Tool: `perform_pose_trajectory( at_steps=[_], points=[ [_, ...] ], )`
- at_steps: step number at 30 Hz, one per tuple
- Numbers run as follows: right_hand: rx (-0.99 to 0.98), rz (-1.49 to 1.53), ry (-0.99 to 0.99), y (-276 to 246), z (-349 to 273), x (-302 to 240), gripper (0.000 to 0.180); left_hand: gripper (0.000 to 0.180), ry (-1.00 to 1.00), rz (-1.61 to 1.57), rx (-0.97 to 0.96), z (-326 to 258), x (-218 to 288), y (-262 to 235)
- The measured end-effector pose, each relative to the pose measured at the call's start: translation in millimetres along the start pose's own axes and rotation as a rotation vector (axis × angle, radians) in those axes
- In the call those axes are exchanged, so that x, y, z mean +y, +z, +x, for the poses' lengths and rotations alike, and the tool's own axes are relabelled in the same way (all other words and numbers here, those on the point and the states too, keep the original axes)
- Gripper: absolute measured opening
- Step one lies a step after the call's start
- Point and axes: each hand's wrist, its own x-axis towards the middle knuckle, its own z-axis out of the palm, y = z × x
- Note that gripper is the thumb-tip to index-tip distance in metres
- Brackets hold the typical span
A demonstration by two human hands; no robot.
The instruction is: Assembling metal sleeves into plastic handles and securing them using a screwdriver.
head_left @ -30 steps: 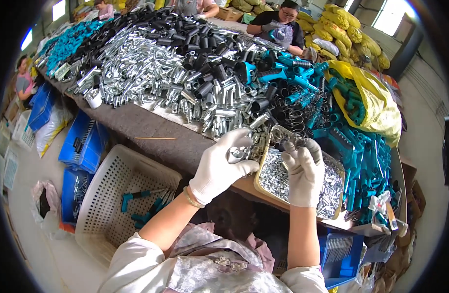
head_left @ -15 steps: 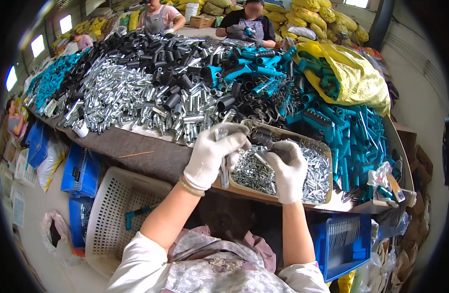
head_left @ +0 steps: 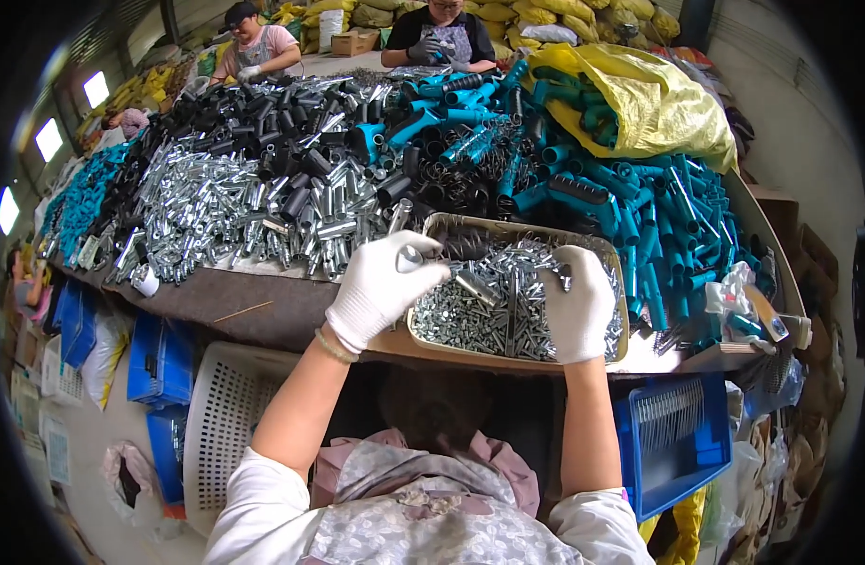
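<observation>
Both forearms rise from the lower edge to the table's near edge. The gloved left hand (head_left: 381, 287) is curled around a short metal tube (head_left: 404, 247), held upright just over the left rim of the tray (head_left: 431, 226). The gloved right hand (head_left: 578, 306) rests palm down on the tray's right part, fingers bent into the screws (head_left: 494, 301) that fill it; whether it grips any cannot be told. Under the table stand a white basket (head_left: 227, 414) at left and a blue crate (head_left: 677, 443) at right.

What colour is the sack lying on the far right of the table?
Yellow; the sack shows clearly in the head view.
</observation>
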Motion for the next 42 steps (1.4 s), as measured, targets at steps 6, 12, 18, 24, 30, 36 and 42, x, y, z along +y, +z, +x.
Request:
perform_pose_trajectory(
  at_steps=[6,12,18,24,30,36,42],
  points=[
    [-0.007,0.704,0.458,-32,-33,-30,0.024,0.029,0.169,0.817,0.167,-26,-18,12],
    [-0.175,1.295,0.854,-44,-87,-52,0.019,0.047,-0.019,0.662,0.126,-44,-13,18],
    [-0.48,1.269,1.177,-41,-139,-56,0.027,0.046,0.143,-0.725,0.314,-75,0,8],
    [-0.486,1.456,1.16,-22,-159,-68,0.039,0.031,0.124,-0.95,0.368,-84,-14,32],
    [-0.469,1.749,1.342,-19,-156,-64,0.035,0.028,0.126,-0.933,0.258,-100,-20,53],
    [-0.428,1.551,1.251,-42,-162,-33,0.027,0.033,-0.094,0.264,-0.358,-97,-4,15],
    [-0.556,1.234,1.004,-54,-175,-25,0.017,0.046,0.235,0.535,-0.631,-104,-19,52]
  ],
)
